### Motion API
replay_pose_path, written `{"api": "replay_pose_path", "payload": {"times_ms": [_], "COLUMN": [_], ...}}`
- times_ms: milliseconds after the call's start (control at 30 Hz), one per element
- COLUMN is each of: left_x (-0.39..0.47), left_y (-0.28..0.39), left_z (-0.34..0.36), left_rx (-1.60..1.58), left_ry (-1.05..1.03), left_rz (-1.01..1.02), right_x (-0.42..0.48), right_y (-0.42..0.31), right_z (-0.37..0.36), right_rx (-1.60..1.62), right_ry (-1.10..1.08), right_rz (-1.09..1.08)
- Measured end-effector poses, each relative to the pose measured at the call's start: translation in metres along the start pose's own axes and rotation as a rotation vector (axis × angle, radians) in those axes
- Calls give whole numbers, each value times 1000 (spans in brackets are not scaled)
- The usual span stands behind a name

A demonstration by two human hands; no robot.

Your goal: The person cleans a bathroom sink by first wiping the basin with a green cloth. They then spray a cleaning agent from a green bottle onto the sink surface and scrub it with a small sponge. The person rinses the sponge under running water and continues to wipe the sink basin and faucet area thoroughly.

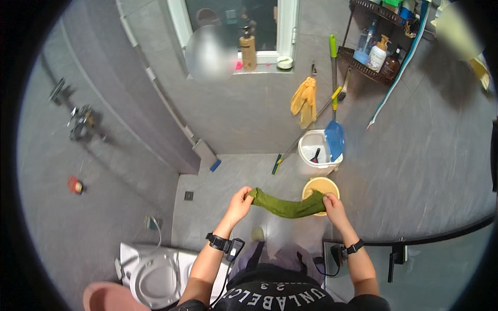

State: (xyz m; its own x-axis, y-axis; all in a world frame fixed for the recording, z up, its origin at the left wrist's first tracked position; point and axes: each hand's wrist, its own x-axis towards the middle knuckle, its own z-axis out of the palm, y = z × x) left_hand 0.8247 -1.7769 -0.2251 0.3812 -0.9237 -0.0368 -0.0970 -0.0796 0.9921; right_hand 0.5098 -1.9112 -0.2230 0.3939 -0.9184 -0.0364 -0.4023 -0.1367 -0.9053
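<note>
A green cloth (288, 207) hangs in a shallow sag between my two hands. My left hand (240, 204) pinches its left end between thumb and fingers. At the other end, my right hand (335, 210) grips the cloth's upper corner. Below and behind the right part of the cloth stands a cream-yellow bucket (321, 183) on the tiled floor; the cloth and my hand cover some of it, and I cannot tell what it holds. Black straps with small devices are on both wrists.
A white bin (320, 166) with a blue dustpan (334, 136) stands behind the bucket. A squeegee or brush (277, 164) leans there. At the lower left are a toilet (155, 280) and a pink basin (111, 297). A corner shelf (365, 66) holds several bottles. A glass door edge (428, 238) curves at right.
</note>
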Motion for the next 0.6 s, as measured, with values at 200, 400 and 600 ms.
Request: {"api": "replay_pose_path", "payload": {"times_ms": [200, 400, 600], "left_x": [124, 226, 315], "left_y": [-2, -36, -50], "left_z": [16, 49, 83], "left_rx": [87, 393, 465], "left_ry": [-160, -202, -308], "left_rz": [-31, 21, -114], "right_x": [62, 112, 173], "right_y": [38, 65, 90], "right_z": [3, 11, 7], "right_rx": [272, 331, 427], "right_ry": [312, 382, 390], "right_rz": [85, 172, 260]}}
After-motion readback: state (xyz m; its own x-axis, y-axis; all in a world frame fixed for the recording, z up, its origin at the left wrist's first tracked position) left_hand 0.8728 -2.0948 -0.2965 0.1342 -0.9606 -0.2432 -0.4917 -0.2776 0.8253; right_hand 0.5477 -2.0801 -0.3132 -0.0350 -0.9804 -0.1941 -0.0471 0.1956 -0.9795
